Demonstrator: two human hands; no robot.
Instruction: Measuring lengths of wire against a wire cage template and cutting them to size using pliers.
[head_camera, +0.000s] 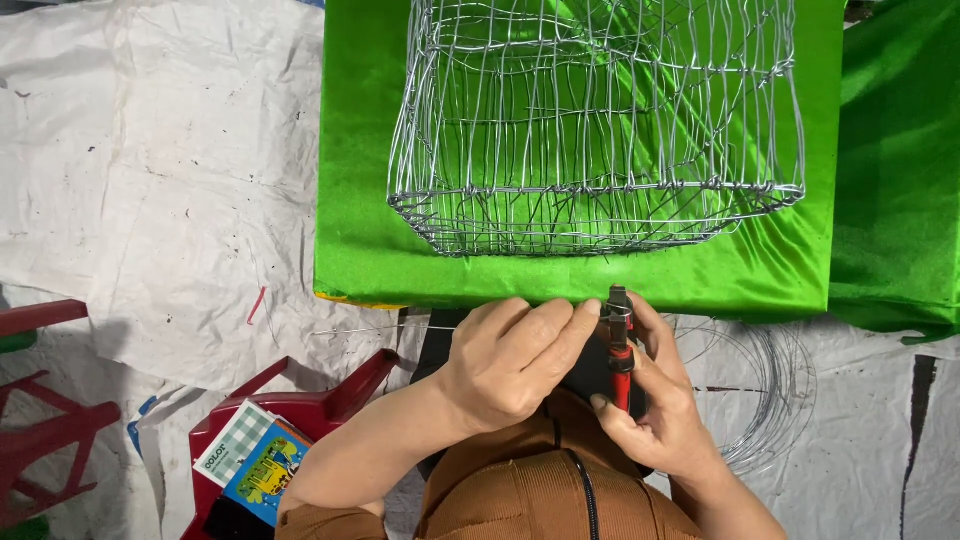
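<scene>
1. Right hand (650, 400) grips red-handled pliers (620, 345) upright, just below the green table (360, 240).
2. Left hand (505, 360) pinches thin wire (400, 328) at the pliers' tip.
3. Wire basket (595, 130) sits on the table.

This looks like a makeshift craft workshop for wirework: a half-woven wire basket (595, 125) stands on a counter (370, 230) draped in bright green cloth, a wire coil (770, 390) lies on white sheeting (150, 180) spread over the floor, and red plastic stools (300, 410) stand nearby.
</scene>
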